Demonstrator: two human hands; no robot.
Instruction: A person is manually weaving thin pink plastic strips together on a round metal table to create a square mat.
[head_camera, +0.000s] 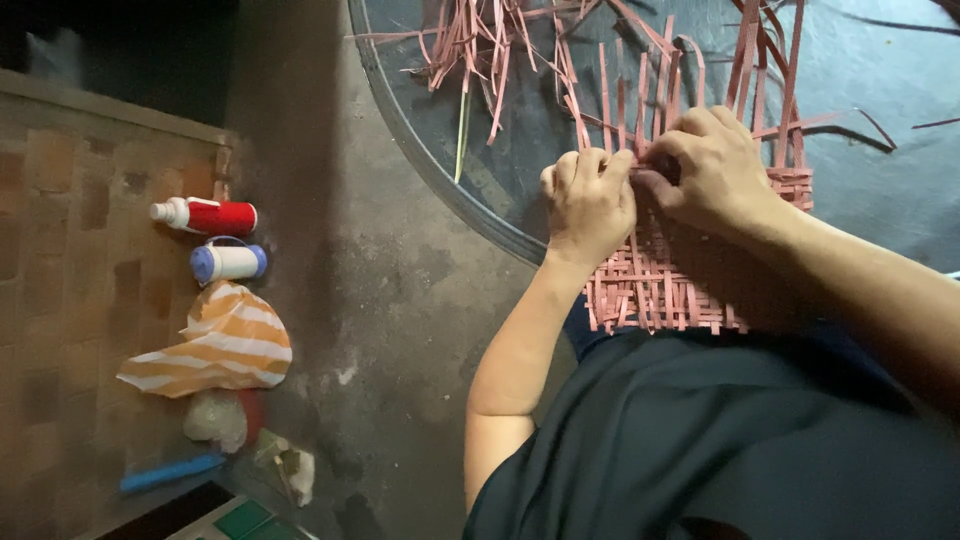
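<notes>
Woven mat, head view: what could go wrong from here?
1. Both hands pinch strips at the woven mat edge: left hand, right hand. If either grip slips, the last rows may loosen.
2. The loose pink strips lie tangled on the round tray; pulling one could drag others or kink it.
3. The mat rests partly on the lap, partly on the tray rim, so it might slide.

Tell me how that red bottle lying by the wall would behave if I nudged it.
The red bottle lies on its side and looks cylindrical, so it would probably roll rather than slide. It looks like plastic, so likely light and not fragile. The blue-capped bottle lies right beside it and might stop a roll that way.
</notes>
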